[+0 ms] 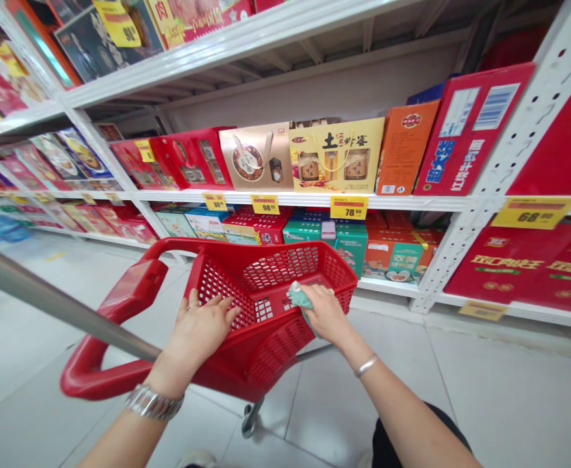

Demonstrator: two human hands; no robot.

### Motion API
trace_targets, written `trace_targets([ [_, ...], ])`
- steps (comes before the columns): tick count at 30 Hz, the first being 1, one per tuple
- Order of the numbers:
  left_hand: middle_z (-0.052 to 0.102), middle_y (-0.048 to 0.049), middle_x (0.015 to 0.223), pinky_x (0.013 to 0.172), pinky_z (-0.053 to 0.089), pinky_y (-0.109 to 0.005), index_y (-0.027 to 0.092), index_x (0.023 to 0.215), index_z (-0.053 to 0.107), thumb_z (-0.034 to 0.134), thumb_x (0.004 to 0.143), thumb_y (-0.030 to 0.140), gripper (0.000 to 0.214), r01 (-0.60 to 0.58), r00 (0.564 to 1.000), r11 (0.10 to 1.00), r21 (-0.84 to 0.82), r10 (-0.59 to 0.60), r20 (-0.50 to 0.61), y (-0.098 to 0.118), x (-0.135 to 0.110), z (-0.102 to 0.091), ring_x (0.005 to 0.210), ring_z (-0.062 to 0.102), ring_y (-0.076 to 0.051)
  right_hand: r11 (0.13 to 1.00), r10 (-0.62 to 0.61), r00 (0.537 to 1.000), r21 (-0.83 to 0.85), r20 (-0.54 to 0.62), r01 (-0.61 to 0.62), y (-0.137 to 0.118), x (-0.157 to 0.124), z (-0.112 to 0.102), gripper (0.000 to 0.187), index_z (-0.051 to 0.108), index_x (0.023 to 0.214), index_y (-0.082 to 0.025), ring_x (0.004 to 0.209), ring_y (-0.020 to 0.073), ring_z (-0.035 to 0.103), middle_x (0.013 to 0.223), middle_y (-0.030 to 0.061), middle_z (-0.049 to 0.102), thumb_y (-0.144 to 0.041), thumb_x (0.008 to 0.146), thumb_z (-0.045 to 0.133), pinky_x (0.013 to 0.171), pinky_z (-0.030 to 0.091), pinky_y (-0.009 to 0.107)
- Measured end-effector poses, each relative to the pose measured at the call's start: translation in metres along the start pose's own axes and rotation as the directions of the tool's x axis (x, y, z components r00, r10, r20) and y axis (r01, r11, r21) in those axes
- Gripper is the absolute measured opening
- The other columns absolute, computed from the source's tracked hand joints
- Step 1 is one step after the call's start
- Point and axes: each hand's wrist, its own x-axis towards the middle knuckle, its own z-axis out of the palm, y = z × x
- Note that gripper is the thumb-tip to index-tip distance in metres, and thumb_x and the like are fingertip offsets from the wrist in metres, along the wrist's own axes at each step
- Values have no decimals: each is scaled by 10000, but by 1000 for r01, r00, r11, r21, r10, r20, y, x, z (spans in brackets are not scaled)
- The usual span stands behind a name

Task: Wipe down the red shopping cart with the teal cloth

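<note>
A red plastic shopping cart [275, 338] with perforated basket walls stands in front of me. My left hand [204, 328], with a metal watch at the wrist, lies on the cart's near rim by the handle end, its fingers stretched out. Closed around a pale green cloth [301, 298], my right hand [321, 312] presses it against the near rim farther along. Part of the cloth hangs down the outer side below the fingers. Inside the basket, only its perforated walls and floor show.
White metal shelves [285, 195] run behind the cart, holding boxed goods such as a yellow gift box [338, 156] and an orange box [405, 148]. A grey pole [65, 299] slants across the left, over the cart's handle [104, 377]. Pale floor tiles [377, 383] lie below.
</note>
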Motion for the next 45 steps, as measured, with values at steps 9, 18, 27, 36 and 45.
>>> trace_targets([
  [9, 655, -139, 1364, 1079, 365, -665, 211, 1292, 675, 394, 974, 311, 437, 43, 999, 997, 68, -44, 11, 9, -8, -11, 1330, 505, -418, 927, -279, 960, 257, -11, 272, -84, -4, 29, 454, 500, 1385, -221, 1123, 223, 555, 1226, 87, 617, -207, 938, 579, 983, 445, 364],
  [18, 646, -113, 1382, 1095, 365, -654, 224, 1286, 678, 429, 976, 306, 406, 34, 998, 997, 72, -37, 42, 14, -12, -16, 1338, 503, -420, 950, -310, 947, 64, 89, 305, -73, -5, 13, 520, 476, 1432, -255, 1055, 218, 568, 1156, 73, 636, -178, 933, 604, 913, 427, 356],
  [27, 653, -122, 1369, 1103, 331, -664, 265, 1258, 691, 416, 972, 371, 411, 3, 1000, 1000, 22, -4, 23, 4, -8, -7, 1315, 521, -391, 994, -104, 991, -34, 79, 107, 8, -12, -15, 495, 540, 1404, -219, 1114, 229, 603, 1178, 98, 677, -135, 920, 604, 972, 427, 377],
  [36, 700, -96, 1295, 1151, 303, -601, 283, 1219, 693, 438, 971, 383, 370, -77, 996, 997, -16, 76, -41, -11, -5, 8, 1257, 587, -311, 1000, -6, 1000, 29, -30, 7, 74, -17, -31, 439, 596, 1326, -209, 1107, 226, 628, 1198, 101, 690, -147, 893, 621, 988, 473, 380],
  [45, 621, -131, 1413, 1134, 354, -601, 232, 1295, 674, 485, 935, 345, 422, 21, 1000, 997, 78, -23, 22, -35, 1, 2, 1393, 476, -366, 995, 37, 989, 83, 141, -49, 36, -13, -40, 441, 629, 1281, -219, 1127, 230, 623, 1204, 87, 692, -150, 849, 687, 997, 456, 361],
])
